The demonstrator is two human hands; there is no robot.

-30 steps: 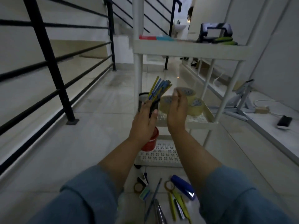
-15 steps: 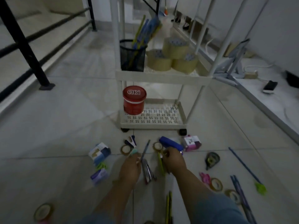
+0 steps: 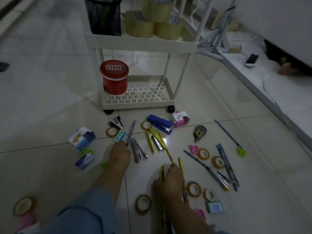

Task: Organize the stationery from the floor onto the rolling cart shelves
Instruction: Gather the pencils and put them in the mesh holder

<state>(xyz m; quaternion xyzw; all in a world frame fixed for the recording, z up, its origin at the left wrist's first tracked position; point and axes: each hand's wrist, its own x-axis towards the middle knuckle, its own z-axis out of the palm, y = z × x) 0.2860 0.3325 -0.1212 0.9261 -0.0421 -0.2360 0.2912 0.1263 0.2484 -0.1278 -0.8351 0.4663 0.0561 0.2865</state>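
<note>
Pale floor tiles [image 3: 50, 107] fill the dim scene, with a raised ledge running along the right side.

**Cart.** The white rolling cart [image 3: 140, 44] stands at the far centre.
- Middle shelf: a black mesh pen holder [image 3: 104, 17] on the left, with packing tape rolls [image 3: 152, 22] just beside it on the right.
- Bottom shelf [image 3: 138, 103]: a red lidded container [image 3: 114, 78] in the left corner.

**Stationery on the floor.** All remaining items lie near the cart's front wheels and nearer.
- A blue stapler [image 3: 159, 124] lies near the cart, with a pink box [image 3: 179, 119] at its right.
- A correction tape dispenser [image 3: 200, 132] lies further right, apart from both.
- A green-topped pencil [image 3: 228, 135] lies at the far right.
- A yellow cutter [image 3: 158, 137] lies just nearer than the stapler.
- Two staple boxes [image 3: 81, 137] lie at the left.
- Small tape rolls [image 3: 204, 153] are scattered across the near right; one more tape roll [image 3: 22, 206] lies at the near left corner.

**Hands.**
- The left hand [image 3: 119, 154] is palm down, its fingertips at the near end of a blue pen [image 3: 131, 130] that lies beside a green eraser [image 3: 120, 136]. Whether the fingers pinch the pen cannot be told.
- The right hand [image 3: 170, 181] is curled round a bundle of pencils [image 3: 162, 173], low over the floor at the near centre. Pencil ends project past the knuckles.

**Ledge.** A phone [image 3: 252, 59] rests on the right ledge, beside a metal stand [image 3: 214, 43].
</note>
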